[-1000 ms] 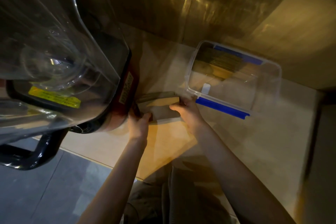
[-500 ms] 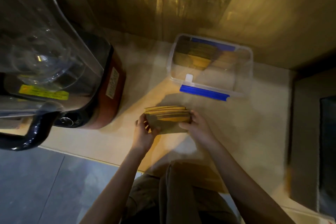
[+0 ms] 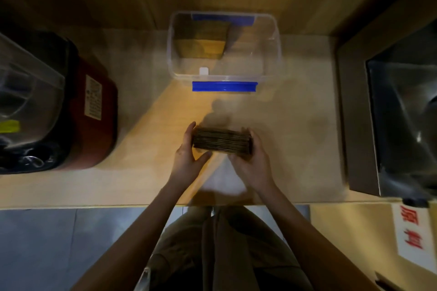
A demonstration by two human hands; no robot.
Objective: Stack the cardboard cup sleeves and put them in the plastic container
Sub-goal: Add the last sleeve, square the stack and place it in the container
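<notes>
A stack of flattened brown cardboard cup sleeves (image 3: 221, 141) is held on edge just above the wooden counter (image 3: 283, 139), pressed between both hands. My left hand (image 3: 189, 156) clasps its left end and my right hand (image 3: 254, 160) cups its right end and underside. Farther back stands the clear plastic container (image 3: 272, 54) with blue clips, open at the top. Inside it, at the back left, another pile of sleeves (image 3: 201, 41) lies against the wall.
A red appliance with a clear lid (image 3: 71, 111) fills the counter's left side. A steel sink (image 3: 406, 125) sits at the right. A cardboard box with red print (image 3: 411, 238) is at the lower right. The counter's front edge runs just below my wrists.
The view has swung right, so the container is now straight ahead. The stack has come away from the red appliance toward the counter's middle and has been turned on edge and squared up.
</notes>
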